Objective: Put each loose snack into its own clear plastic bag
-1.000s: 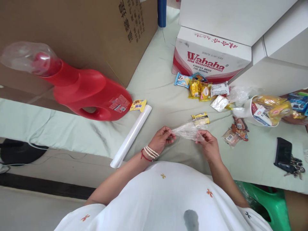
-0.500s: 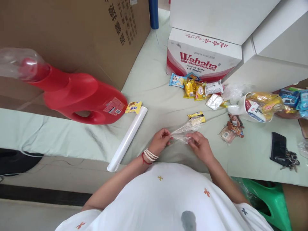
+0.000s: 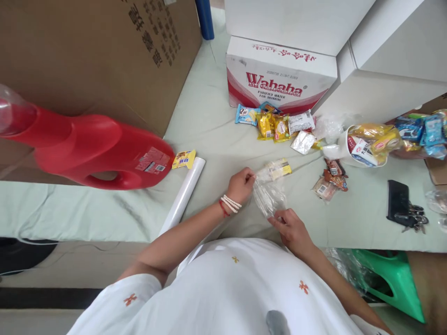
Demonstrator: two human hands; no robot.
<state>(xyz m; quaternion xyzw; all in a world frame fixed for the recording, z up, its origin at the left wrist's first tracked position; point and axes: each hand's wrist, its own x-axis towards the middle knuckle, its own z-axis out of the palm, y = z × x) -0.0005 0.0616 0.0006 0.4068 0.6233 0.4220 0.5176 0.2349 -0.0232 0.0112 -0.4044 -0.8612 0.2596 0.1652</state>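
Observation:
A clear plastic bag (image 3: 268, 197) is stretched between my two hands over the cloth-covered table (image 3: 223, 139). My left hand (image 3: 241, 184), with white beads and a red string at the wrist, pinches the bag's upper left edge. Lower down, my right hand (image 3: 291, 228) grips its bottom right edge between thumb and fingers. Just beyond the bag lies a yellow snack packet (image 3: 281, 168), partly covered by the clear plastic. Whether that packet is inside the bag I cannot tell.
Left are a red jug (image 3: 101, 151), a small yellow packet (image 3: 184, 159) and a white roll (image 3: 185, 193). Behind stands a Wahaha box (image 3: 279, 79), with several snacks before it. Right are a white cup (image 3: 351, 149) of snacks, brown packets (image 3: 331, 177), a phone (image 3: 397, 197) and keys (image 3: 417, 218).
My left hand has moved up and slightly right, my right hand lower. The plastic bag is spread wider between them and now overlaps the yellow packet more. The view has shifted a little.

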